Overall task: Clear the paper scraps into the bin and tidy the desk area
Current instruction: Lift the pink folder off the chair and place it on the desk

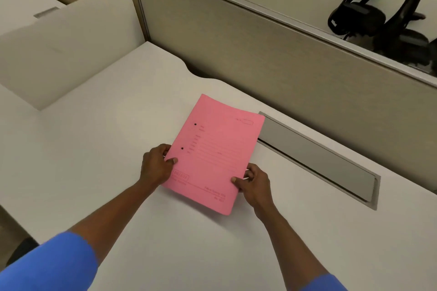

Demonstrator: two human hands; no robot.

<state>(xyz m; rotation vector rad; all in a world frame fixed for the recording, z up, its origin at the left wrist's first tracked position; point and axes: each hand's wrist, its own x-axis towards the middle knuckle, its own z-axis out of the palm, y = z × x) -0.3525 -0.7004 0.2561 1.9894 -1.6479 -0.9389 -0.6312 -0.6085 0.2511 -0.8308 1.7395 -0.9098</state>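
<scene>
A pink paper file folder (214, 149) with two punch holes and printed lines is held over the white desk (106, 149), its near end toward me. My left hand (157, 164) grips its left edge, thumb on top. Gripping the folder's lower right edge is my right hand (254, 183), also thumb on top. The folder's far end curves slightly and reaches the grey cable slot. No paper scraps or bin show in this view.
A grey cable tray lid (319, 158) is set into the desk at right. A beige partition panel (272, 54) runs behind the desk, a white side divider (66, 47) stands at left. Two black office chairs (383, 14) stand beyond the partition.
</scene>
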